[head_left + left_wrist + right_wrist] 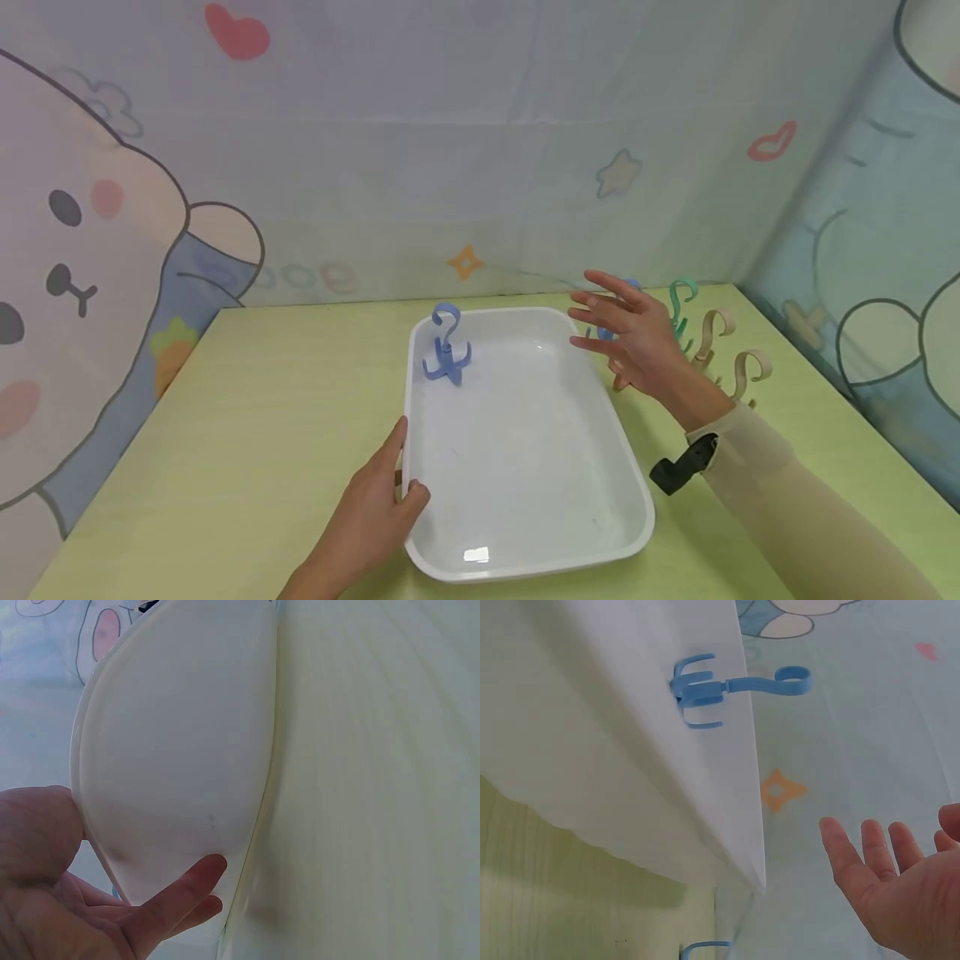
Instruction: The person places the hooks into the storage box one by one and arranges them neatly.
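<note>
Green table (300, 408), white tray (525, 450) on it. Left hand (371, 508) grips its rim at eight o'clock; right hand (641, 342), empty, fingers spread, hovers at one. One blue hook (447, 363) stands inside at eleven; several hooks (707, 337) outside, around two, seemingly remain.

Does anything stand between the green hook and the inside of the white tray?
Yes: the white tray's raised right rim, plus a partly hidden blue hook; the right hand also hovers on that side.
</note>
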A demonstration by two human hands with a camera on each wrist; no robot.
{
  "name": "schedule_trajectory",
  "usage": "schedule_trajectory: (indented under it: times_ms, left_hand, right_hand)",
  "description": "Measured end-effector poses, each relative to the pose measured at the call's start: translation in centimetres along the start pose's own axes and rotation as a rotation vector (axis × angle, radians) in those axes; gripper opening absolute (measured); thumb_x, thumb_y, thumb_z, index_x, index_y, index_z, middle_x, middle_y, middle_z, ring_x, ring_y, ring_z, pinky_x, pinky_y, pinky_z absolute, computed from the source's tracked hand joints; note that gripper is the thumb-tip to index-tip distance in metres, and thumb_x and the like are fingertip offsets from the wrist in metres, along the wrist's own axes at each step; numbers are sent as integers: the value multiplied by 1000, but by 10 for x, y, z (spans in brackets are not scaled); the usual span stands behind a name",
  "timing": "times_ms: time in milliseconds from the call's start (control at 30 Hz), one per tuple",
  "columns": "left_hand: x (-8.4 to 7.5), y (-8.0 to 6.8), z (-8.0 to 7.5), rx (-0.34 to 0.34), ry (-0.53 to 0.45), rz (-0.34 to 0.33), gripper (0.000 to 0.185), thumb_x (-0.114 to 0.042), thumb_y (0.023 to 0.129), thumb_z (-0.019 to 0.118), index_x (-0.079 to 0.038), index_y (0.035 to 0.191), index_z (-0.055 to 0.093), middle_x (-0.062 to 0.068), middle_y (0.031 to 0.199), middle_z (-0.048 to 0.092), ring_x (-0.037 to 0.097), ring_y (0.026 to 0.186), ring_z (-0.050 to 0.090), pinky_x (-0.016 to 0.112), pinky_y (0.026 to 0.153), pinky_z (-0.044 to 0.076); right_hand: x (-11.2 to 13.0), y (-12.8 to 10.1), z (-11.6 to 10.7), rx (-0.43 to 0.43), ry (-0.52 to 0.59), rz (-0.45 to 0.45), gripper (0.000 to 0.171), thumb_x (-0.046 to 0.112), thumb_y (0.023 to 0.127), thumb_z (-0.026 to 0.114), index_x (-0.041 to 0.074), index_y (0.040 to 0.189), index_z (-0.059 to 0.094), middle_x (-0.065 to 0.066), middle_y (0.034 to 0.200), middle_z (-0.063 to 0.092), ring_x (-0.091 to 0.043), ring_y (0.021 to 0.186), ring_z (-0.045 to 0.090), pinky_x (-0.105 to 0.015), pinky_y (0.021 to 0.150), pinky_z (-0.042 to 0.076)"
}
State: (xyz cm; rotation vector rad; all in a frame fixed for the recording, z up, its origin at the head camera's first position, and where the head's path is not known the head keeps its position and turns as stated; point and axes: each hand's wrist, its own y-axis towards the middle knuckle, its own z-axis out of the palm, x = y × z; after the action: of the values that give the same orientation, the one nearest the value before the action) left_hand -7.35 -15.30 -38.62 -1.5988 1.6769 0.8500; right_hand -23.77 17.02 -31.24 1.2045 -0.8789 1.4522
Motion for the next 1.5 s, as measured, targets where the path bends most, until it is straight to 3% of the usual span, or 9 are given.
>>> schedule_trajectory:
  times_ms: [433,700,933,1500]
  left_hand:
    - [0,1,0,9,-7,-11,84,-9,92,55,-3,168,22,21,167,41,41,125,69,41,88,63]
    - [0,1,-1,10,-8,-12,84,-8,91,56,-1,168,22,22,166,41,43,125,69,42,87,64]
    - [1,2,0,7,-7,-8,83,-8,92,56,-1,168,22,22,166,41,42,124,69,42,87,64]
    - [1,2,0,8,-5,-8,84,-8,92,56,-2,168,22,23,166,40,43,127,68,42,88,64]
  right_hand:
    - [-1,-11,-12,-32,1,1,51,17,103,68,19,152,54,3,126,73,-15,115,73,-36,86,64]
    - [-4,-17,-17,-29,9,13,53,18,102,69,19,152,54,1,129,71,-13,115,73,-30,71,65]
    - [-5,-20,-20,-34,24,-12,50,16,102,68,17,150,55,1,124,73,-14,112,75,-38,87,64]
    - [-8,-26,-25,-14,48,-22,43,14,103,67,19,145,60,3,121,76,-14,112,75,-38,87,64]
